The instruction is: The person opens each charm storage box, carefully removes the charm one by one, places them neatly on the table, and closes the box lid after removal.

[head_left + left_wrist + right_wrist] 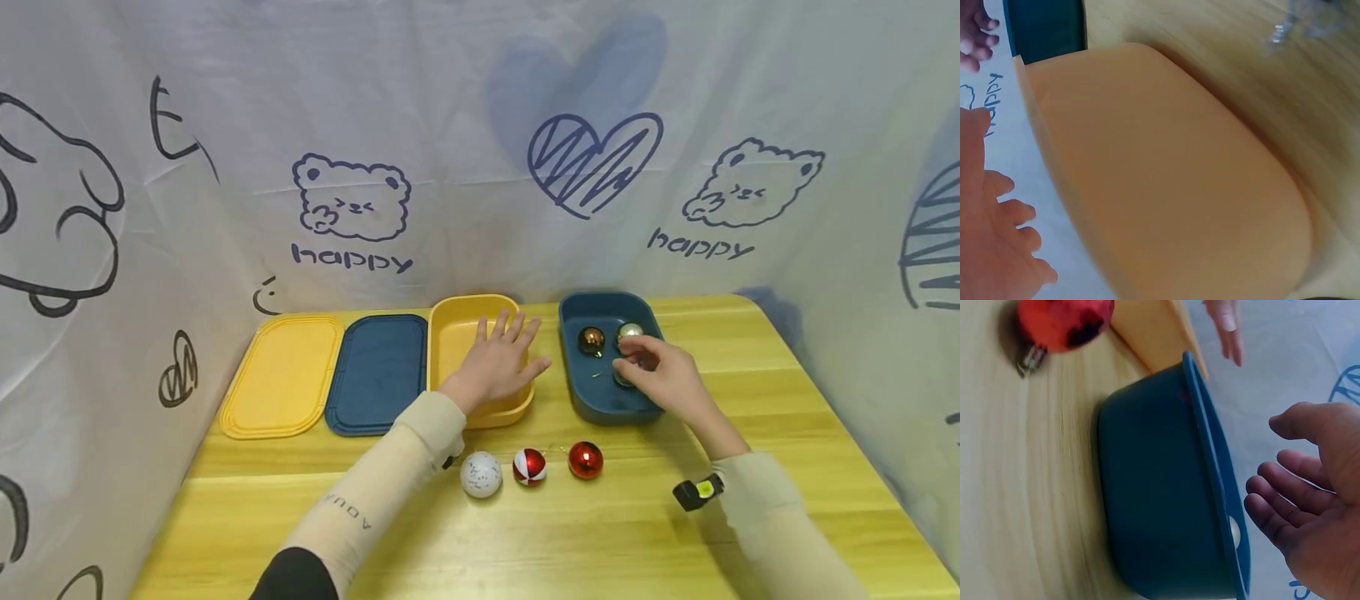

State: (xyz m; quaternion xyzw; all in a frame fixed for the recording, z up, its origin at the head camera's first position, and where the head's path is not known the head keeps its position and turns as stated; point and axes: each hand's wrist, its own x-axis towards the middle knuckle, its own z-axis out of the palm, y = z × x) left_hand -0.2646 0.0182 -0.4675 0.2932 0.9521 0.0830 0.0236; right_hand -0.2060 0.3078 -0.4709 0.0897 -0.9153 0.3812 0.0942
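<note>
My left hand point(495, 365) is spread with straight fingers above the yellow box point(447, 343) and holds nothing. The left wrist view shows the side of that yellow box point(1172, 175) close up. Over the right side of the dark blue box point(609, 408) hovers my right hand point(666, 377). Its fingers are loosely bent, and the right wrist view shows the hand point(1319, 497) with nothing in it. Inside the blue box lie a brown bauble point(591, 340), a pale shiny bauble point(629, 332) and a silvery bauble point(622, 375), the last partly hidden by the right fingers.
In front of the boxes, a white speckled bauble point(481, 475), a red-and-white bauble point(529, 467) and a red bauble point(585, 460) rest in a row on the wooden table point(600, 542). A yellow lid point(283, 375) and a dark blue lid point(381, 371) lie flat at the left.
</note>
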